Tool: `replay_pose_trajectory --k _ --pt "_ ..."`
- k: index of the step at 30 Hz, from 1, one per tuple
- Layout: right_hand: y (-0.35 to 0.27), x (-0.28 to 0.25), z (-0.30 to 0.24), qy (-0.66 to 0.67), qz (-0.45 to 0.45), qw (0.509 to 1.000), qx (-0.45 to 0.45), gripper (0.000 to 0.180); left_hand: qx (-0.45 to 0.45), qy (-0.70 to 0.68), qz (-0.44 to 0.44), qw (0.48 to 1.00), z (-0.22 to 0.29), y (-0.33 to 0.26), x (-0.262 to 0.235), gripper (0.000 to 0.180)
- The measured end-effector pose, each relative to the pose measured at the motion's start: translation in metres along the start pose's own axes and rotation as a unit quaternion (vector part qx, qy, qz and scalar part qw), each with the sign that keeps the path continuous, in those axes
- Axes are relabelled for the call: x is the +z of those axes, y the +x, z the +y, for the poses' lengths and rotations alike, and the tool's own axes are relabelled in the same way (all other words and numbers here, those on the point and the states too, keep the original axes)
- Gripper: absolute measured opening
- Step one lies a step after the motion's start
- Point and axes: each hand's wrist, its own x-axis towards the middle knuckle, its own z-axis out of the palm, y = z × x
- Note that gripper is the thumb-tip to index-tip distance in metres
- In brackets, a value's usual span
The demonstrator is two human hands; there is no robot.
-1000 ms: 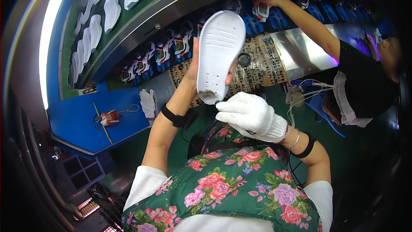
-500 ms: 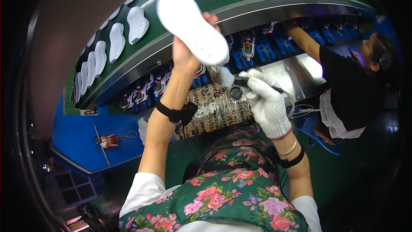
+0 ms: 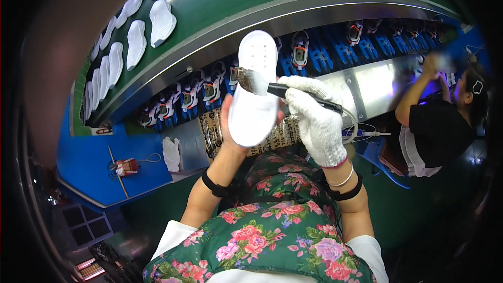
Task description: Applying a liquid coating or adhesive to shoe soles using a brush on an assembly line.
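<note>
A white shoe sole (image 3: 253, 121) lies lengthwise in my bare left hand (image 3: 229, 126), whose fingers wrap around its near half from below. Several small dimples mark the sole's far end. My right hand (image 3: 322, 128), in a white knitted glove, grips a brush (image 3: 277, 90) by its black handle, with a pale tube trailing from the back. The brush's dark-tipped bristles lie across the middle of the sole. Whether they press on it I cannot tell.
Several white soles (image 3: 137, 44) rest on a green conveyor (image 3: 220, 8) ahead. Shoes (image 3: 212, 90) sit in blue holders on a lower line. A taped cardboard surface (image 3: 209, 133) lies beneath my hands. At right is a co-worker (image 3: 440, 123); at left, a blue table (image 3: 86, 167).
My left hand has come down nearer my body, and the sole is turned so its dimpled end points away. The brush is now over it. Conveyor soles shifted left; the co-worker's arm drew back.
</note>
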Motion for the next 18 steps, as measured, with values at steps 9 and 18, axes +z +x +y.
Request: replay_pose_trajectory --k 9,18 --pt "-0.008 0.002 -0.015 -0.482 -0.069 0.81 -0.326 0.023 -0.073 -0.07 -0.018 0.995 -0.047 -0.026 -0.015 0.09" --pt "-0.032 0.01 -0.015 -0.574 -0.2 0.71 -0.355 0.035 -0.061 0.124 0.029 0.99 -0.037 -0.039 -0.053 0.072"
